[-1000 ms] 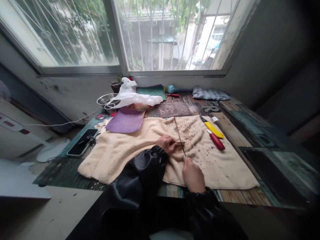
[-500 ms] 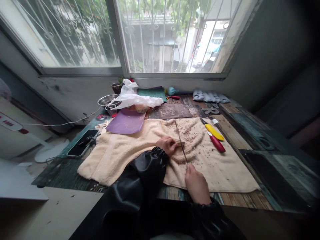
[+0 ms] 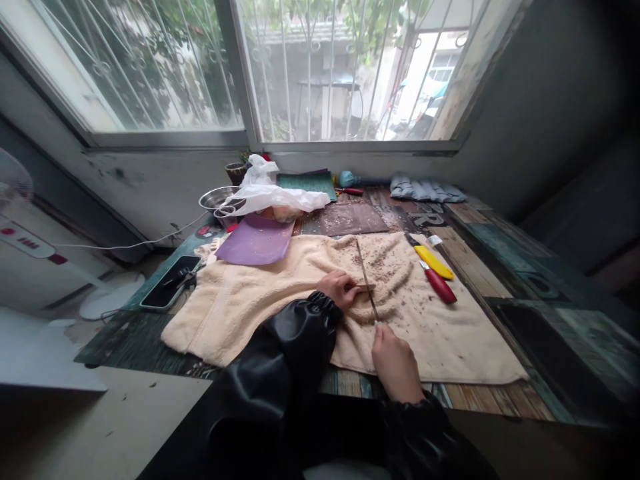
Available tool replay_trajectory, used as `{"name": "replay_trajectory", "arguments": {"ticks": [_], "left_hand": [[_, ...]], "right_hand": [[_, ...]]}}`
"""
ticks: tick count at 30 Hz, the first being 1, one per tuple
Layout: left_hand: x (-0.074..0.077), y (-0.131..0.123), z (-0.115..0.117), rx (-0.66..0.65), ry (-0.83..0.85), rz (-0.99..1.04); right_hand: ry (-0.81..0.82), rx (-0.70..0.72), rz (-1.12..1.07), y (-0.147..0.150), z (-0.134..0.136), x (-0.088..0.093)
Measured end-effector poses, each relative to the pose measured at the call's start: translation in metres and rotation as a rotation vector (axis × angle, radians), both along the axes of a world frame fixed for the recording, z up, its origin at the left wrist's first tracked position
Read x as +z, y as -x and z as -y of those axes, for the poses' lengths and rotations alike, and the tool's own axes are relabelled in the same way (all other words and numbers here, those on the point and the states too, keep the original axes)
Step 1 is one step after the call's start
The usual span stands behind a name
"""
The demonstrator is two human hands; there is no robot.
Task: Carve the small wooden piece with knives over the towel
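My left hand (image 3: 339, 289) is closed, pinching a small light wooden piece (image 3: 367, 287) against the towel. My right hand (image 3: 397, 363) grips the near end of a long, thin, dark file (image 3: 363, 265). The file lies across the wooden piece, its far end pointing toward the window. Under both hands spreads a cream towel (image 3: 250, 300), sprinkled with brown shavings on its right half. To the right of the file rest a yellow-handled knife (image 3: 434, 261) and a red-handled knife (image 3: 439, 283).
A purple sheet (image 3: 255, 241) overlaps the towel's back left. Behind it are a white plastic bag (image 3: 285, 197) and a metal bowl (image 3: 213, 198). A phone (image 3: 167, 283) with keys on it lies at the left. A brown board (image 3: 353, 220) with shavings sits beyond the towel.
The whole view has shifted slightly, so things appear a little farther right. Both hands keep their holds, and the file still crosses the wooden piece in nearly the same position.
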State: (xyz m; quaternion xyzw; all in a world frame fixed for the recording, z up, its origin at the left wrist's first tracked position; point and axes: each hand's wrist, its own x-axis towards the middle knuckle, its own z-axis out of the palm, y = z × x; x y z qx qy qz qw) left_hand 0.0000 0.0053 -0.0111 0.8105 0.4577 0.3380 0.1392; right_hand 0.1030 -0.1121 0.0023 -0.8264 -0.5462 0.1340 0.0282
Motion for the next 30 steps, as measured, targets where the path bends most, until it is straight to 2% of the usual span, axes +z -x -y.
{"name": "replay_trajectory", "arguments": {"ticks": [5, 9, 12, 19, 25, 30], "left_hand": [[0.002, 0.000, 0.002, 0.014, -0.009, 0.003], [0.005, 0.000, 0.001, 0.056, 0.010, -0.020], [0.004, -0.001, 0.000, 0.029, -0.013, -0.014], [0.000, 0.000, 0.001, -0.015, -0.042, -0.008], [0.003, 0.000, -0.002, 0.020, 0.006, -0.023], [0.000, 0.001, -0.002, 0.030, -0.026, -0.009]], "right_hand": [[-0.030, -0.009, -0.006, 0.005, -0.012, 0.004], [-0.014, 0.010, 0.022, 0.000, 0.001, -0.002], [-0.002, 0.020, 0.038, -0.002, 0.009, -0.005], [-0.017, -0.003, 0.010, 0.001, -0.013, 0.008], [-0.001, 0.003, 0.056, 0.004, 0.007, 0.000], [0.003, 0.044, 0.019, 0.016, 0.005, 0.006]]}}
